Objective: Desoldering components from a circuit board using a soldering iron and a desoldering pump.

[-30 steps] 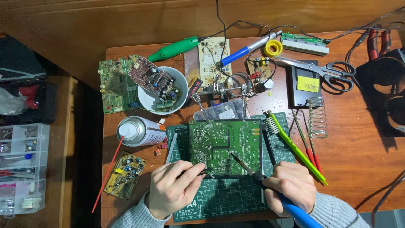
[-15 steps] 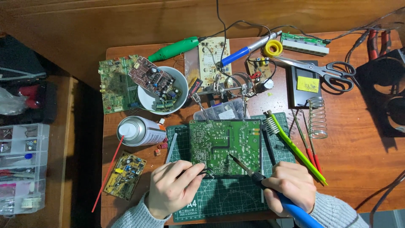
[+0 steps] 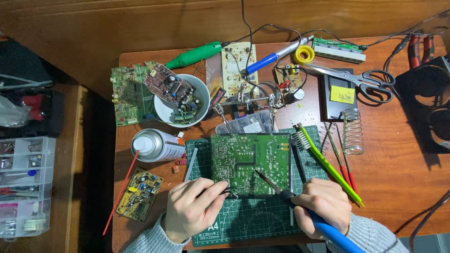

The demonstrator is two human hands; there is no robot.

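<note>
A green circuit board (image 3: 251,161) lies solder side up on a green cutting mat (image 3: 255,218). My right hand (image 3: 321,206) grips a blue-handled soldering iron (image 3: 328,229) whose tip rests on the board near its middle. My left hand (image 3: 192,213) pinches dark tweezers (image 3: 228,191), their tips at the board's lower left edge. Both hands rest on the mat in front of the board.
A white bowl (image 3: 161,110) holds a red board and parts. Nearby are a spray can (image 3: 154,145), a small yellow board (image 3: 139,194), a green brush (image 3: 328,164), scissors (image 3: 361,79), a spring iron stand (image 3: 352,131), a helping-hand clamp (image 3: 248,98) and a parts organiser (image 3: 26,185) at left.
</note>
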